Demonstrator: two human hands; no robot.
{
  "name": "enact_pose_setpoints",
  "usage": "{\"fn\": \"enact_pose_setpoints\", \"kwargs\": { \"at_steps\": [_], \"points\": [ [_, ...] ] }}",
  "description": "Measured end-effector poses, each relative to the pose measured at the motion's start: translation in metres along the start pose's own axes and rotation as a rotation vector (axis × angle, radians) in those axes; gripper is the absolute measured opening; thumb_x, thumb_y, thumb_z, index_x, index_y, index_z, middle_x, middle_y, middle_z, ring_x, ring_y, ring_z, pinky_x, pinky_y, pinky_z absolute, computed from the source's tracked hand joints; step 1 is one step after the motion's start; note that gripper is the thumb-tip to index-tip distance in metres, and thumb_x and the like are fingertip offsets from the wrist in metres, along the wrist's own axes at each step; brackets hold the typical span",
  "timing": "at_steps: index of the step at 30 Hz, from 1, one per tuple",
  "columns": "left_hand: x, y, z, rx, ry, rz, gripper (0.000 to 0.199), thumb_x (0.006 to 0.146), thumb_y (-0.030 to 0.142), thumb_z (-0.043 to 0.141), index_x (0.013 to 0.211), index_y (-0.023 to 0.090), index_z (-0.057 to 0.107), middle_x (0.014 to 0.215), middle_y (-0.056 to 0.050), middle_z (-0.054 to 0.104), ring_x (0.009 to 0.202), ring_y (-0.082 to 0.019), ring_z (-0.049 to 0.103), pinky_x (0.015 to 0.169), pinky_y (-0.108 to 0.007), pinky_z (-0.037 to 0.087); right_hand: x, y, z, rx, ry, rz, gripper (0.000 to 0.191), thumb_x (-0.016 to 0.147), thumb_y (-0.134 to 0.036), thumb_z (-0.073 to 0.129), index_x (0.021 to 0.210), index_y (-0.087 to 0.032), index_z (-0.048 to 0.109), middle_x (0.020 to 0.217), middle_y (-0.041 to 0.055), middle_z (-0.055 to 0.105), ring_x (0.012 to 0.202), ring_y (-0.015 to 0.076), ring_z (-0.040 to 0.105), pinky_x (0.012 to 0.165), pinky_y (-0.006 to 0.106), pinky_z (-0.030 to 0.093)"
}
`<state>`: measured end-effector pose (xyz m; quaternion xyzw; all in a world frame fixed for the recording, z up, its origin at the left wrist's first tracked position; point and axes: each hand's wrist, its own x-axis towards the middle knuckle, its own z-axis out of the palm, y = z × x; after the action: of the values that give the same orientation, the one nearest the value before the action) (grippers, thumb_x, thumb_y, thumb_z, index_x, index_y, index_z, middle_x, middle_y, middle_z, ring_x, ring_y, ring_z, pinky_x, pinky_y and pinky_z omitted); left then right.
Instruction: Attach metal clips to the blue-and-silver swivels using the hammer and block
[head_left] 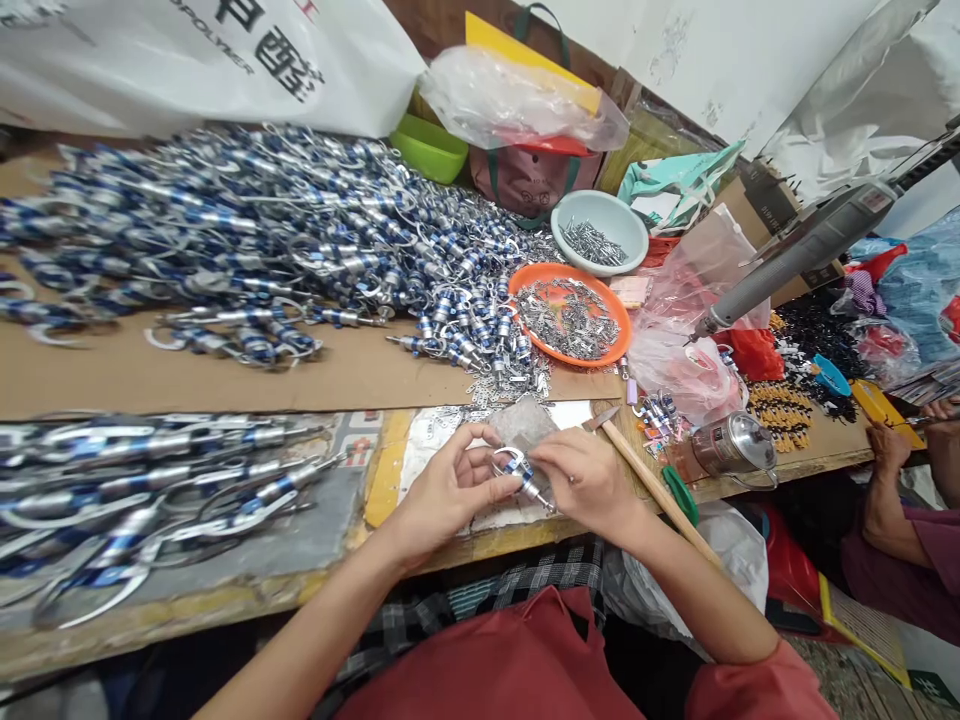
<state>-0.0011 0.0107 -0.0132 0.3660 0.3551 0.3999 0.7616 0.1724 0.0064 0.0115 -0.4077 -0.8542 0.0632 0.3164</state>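
Holding the hook [528, 485] above the counter [487, 544], near side, the left hand [456, 490] grips its left end, apparently leaving access for the right hand [591, 482], pinched closed just beside it.

A lime-green plastic bowl [429, 150] sits beside a dusty-pink fabric bag [517, 184]. A silver-lidded cylindrical mug [721, 447] stands near crumpled translucent pink plastic bags [664, 372].

Head view, near, forward-down over workbench [225, 608]
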Motion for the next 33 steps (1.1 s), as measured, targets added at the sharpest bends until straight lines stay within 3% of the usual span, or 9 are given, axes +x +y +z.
{"fn": "enact_pose_setpoints", "kwargs": {
  "at_steps": [5, 10, 15, 17, 20, 23, 25, 28, 33],
  "points": [
    [-0.001, -0.001, 0.001, 0.014, 0.015, 0.023, 0.041, 0.064, 0.018, 0.072, 0.09, 0.021, 0.041, 0.074, 0.004, 0.059, 0.065, -0.009, 0.059, 0.06, -0.02, 0.048, -0.001, -0.009, 0.004, -0.253, -0.104, -0.09, 0.025, 0.08, -0.005, 0.041, 0.081, -0.015, 0.063, 0.074, 0.0069, 0.062, 0.069, 0.0171, 0.052, 0.061, 0.029, 0.043],
    [0.0, -0.001, 0.001, -0.005, 0.016, 0.026, 0.042, 0.064, 0.017, 0.073, 0.09, 0.02, 0.041, 0.074, 0.005, 0.06, 0.065, -0.007, 0.058, 0.061, -0.018, 0.047, -0.005, -0.026, 0.002, -0.406, -0.18, -0.051, 0.024, 0.08, -0.004, 0.04, 0.083, -0.011, 0.063, 0.07, 0.0074, 0.058, 0.065, 0.0193, 0.047, 0.057, 0.031, 0.039],
    [0.0, -0.001, 0.001, -0.016, 0.018, 0.0, 0.045, 0.062, 0.018, 0.075, 0.09, 0.021, 0.04, 0.073, 0.005, 0.06, 0.066, -0.008, 0.06, 0.063, -0.02, 0.049, -0.02, -0.02, -0.001, -0.215, -0.12, 0.039, 0.036, 0.081, -0.002, 0.037, 0.102, -0.015, 0.062, 0.082, 0.0072, 0.058, 0.074, 0.0181, 0.05, 0.062, 0.029, 0.042],
    [0.0, 0.0, 0.002, -0.011, 0.026, -0.021, 0.046, 0.061, 0.019, 0.075, 0.09, 0.021, 0.039, 0.073, 0.005, 0.06, 0.066, -0.009, 0.061, 0.064, -0.022, 0.05, -0.032, -0.004, -0.01, -0.155, -0.049, 0.125, 0.038, 0.084, -0.005, 0.035, 0.108, -0.019, 0.06, 0.09, 0.0071, 0.056, 0.083, 0.0175, 0.052, 0.07, 0.029, 0.044],
    [0.0, 0.002, 0.002, 0.0, 0.028, -0.043, 0.048, 0.059, 0.02, 0.076, 0.09, 0.021, 0.039, 0.074, 0.005, 0.061, 0.067, -0.01, 0.062, 0.064, -0.023, 0.051, -0.055, 0.028, -0.028, -0.366, -0.012, 0.385, 0.034, 0.086, -0.019, 0.044, 0.12, -0.019, 0.052, 0.102, 0.0106, 0.055, 0.095, 0.0225, 0.051, 0.079, 0.036, 0.044],
    [0.0, 0.002, 0.002, -0.002, 0.033, -0.043, 0.048, 0.058, 0.021, 0.077, 0.089, 0.021, 0.039, 0.074, 0.006, 0.061, 0.068, -0.009, 0.061, 0.065, -0.022, 0.05, -0.075, 0.055, -0.041, -0.561, -0.229, 0.633, 0.033, 0.084, -0.028, 0.051, 0.115, -0.016, 0.053, 0.097, 0.0118, 0.058, 0.089, 0.025, 0.054, 0.075, 0.036, 0.044],
    [0.0, 0.001, 0.001, -0.001, 0.046, -0.039, 0.048, 0.059, 0.02, 0.076, 0.089, 0.021, 0.04, 0.073, 0.006, 0.061, 0.069, -0.009, 0.062, 0.067, -0.021, 0.05, -0.08, 0.061, -0.044, -0.517, -0.315, 0.692, 0.024, 0.086, -0.028, 0.048, 0.105, -0.017, 0.057, 0.091, 0.0095, 0.059, 0.084, 0.0229, 0.057, 0.072, 0.033, 0.046],
    [0.0, 0.0, 0.001, -0.006, 0.047, -0.031, 0.048, 0.059, 0.02, 0.076, 0.09, 0.021, 0.04, 0.073, 0.006, 0.062, 0.069, -0.009, 0.062, 0.067, -0.022, 0.05, -0.074, 0.048, -0.045, -0.346, -0.196, 0.614, 0.022, 0.088, -0.027, 0.044, 0.104, -0.017, 0.055, 0.095, 0.0079, 0.06, 0.087, 0.0206, 0.058, 0.073, 0.031, 0.047],
    [0.0, -0.002, 0.002, -0.008, 0.055, -0.032, 0.049, 0.058, 0.021, 0.077, 0.089, 0.021, 0.039, 0.073, 0.006, 0.062, 0.069, -0.011, 0.063, 0.067, -0.025, 0.051, -0.056, 0.002, -0.052, -0.148, -0.064, 0.214, 0.045, 0.088, -0.013, 0.041, 0.132, -0.025, 0.039, 0.105, 0.005, 0.062, 0.092, 0.0161, 0.06, 0.078, 0.027, 0.048]
  ]
}}
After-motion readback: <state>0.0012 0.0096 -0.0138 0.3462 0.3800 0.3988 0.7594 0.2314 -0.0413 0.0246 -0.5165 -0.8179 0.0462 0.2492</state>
